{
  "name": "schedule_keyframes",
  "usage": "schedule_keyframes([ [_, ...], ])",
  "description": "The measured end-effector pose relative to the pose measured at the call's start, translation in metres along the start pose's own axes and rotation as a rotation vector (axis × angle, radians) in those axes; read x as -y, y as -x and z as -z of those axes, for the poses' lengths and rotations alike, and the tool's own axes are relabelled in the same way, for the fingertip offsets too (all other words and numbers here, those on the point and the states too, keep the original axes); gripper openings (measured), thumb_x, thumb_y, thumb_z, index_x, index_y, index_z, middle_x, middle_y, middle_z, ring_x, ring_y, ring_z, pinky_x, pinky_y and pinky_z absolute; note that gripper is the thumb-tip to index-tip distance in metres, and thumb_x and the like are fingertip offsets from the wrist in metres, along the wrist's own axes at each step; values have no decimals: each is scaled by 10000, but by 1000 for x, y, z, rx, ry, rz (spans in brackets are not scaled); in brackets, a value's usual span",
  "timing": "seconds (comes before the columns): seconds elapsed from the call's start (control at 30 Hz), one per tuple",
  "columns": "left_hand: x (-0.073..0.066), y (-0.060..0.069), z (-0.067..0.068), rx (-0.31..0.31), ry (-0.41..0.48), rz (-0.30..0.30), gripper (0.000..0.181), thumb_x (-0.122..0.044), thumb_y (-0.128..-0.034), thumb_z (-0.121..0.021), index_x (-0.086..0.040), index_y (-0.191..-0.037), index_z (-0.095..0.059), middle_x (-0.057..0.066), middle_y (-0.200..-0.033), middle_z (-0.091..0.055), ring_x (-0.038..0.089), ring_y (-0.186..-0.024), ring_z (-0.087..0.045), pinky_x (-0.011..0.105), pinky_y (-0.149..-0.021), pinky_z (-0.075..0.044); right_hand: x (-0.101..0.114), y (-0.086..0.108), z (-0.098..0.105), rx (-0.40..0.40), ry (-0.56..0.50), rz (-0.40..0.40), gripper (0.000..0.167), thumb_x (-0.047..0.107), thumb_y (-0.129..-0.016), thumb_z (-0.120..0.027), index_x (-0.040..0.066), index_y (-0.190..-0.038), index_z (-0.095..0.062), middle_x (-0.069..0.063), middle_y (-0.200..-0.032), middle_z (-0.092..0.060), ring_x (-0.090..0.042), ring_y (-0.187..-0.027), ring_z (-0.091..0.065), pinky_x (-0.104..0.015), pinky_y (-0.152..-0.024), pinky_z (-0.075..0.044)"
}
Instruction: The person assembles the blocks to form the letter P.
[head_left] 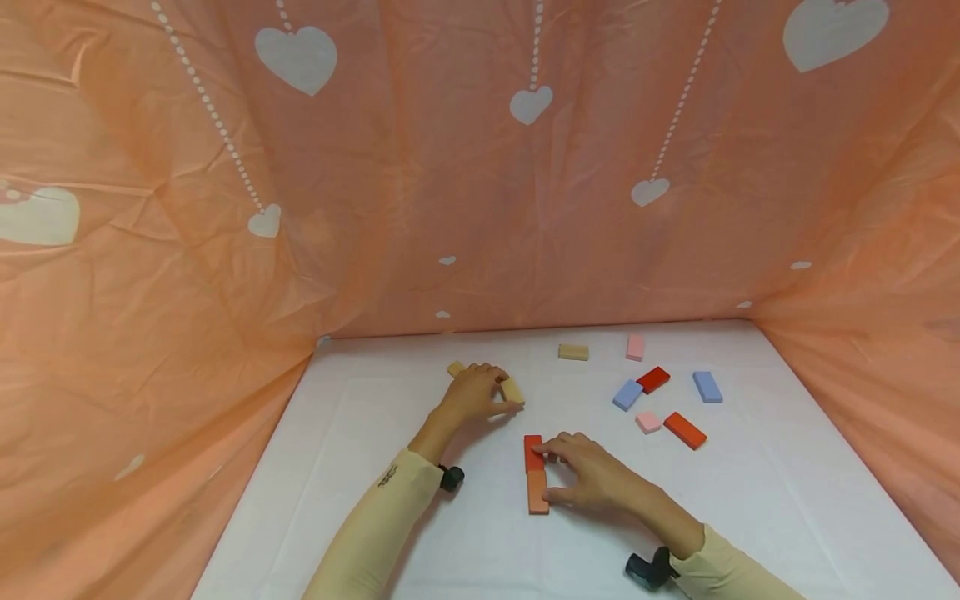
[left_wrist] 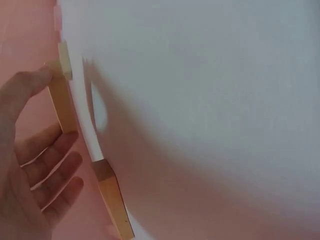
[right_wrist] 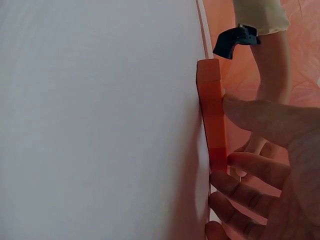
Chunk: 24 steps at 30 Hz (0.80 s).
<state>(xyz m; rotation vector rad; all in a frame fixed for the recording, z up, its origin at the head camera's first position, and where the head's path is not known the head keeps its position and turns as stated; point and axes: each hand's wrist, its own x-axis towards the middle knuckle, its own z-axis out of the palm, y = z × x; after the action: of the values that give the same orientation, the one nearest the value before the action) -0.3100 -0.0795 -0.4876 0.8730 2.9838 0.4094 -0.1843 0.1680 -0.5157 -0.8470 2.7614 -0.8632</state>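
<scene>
In the head view my left hand [head_left: 472, 392] pinches a yellow block [head_left: 512, 391] between thumb and fingers. The left wrist view shows this yellow block [left_wrist: 63, 107] with the thumb at one end and a fingertip at the other. A second yellow block [head_left: 455, 367] lies beyond that hand, partly hidden by it. My right hand [head_left: 596, 475] touches the right side of two blocks lying end to end, a red block [head_left: 532, 450] and an orange block [head_left: 537, 493]. Its thumb is against the orange block [right_wrist: 212, 110], with the index finger by the red block [right_wrist: 218, 159].
To the right lie two red blocks, one of them a long red block [head_left: 685, 430], two blue blocks, such as a blue block [head_left: 707, 387], and two pink blocks, including a pink block [head_left: 635, 347]. A pale yellow block [head_left: 573, 352] sits near the table's back edge, before an orange curtain [head_left: 465, 208].
</scene>
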Motion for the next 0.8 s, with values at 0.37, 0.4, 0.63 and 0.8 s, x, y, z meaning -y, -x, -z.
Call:
schedule_keyframes([
  [0.37,-4,4,-4,95,142,-72,570,-434,-923,-856,-85,-1341,-688,84,-1283,-700,243,-1158,-650,410,-1033,-537,0,0,0,-7,19,16,623,365,-875,-898,138,-1412,-679,93,-1136,-645,-126,-1074,-562,-409,-950,-524],
  [0.4,-4,4,-5,100,141,-85,565,-433,-923,-857,-85,-1335,-689,77,-1269,-701,232,-1135,-648,398,-1024,-537,0,0,0,-6,19,13,626,369,-875,-897,141,-1415,-678,95,-1136,-642,-125,-1073,-560,-409,-949,-523],
  [0.63,-8,4,-9,147,130,-129,555,-432,-932,-850,-78,-1330,-691,59,-1228,-696,200,-1115,-642,371,-1034,-530,0,0,0,0,12,9,641,385,-886,-888,146,-1436,-665,96,-1149,-638,-127,-1088,-558,-418,-962,-519],
  [0.8,-12,4,-10,181,126,-150,541,-417,-937,-846,-82,-1335,-694,66,-1280,-698,232,-1205,-649,386,-1082,-514,0,0,0,3,6,10,631,375,-894,-881,138,-1437,-663,91,-1151,-639,-135,-1093,-560,-428,-961,-519],
])
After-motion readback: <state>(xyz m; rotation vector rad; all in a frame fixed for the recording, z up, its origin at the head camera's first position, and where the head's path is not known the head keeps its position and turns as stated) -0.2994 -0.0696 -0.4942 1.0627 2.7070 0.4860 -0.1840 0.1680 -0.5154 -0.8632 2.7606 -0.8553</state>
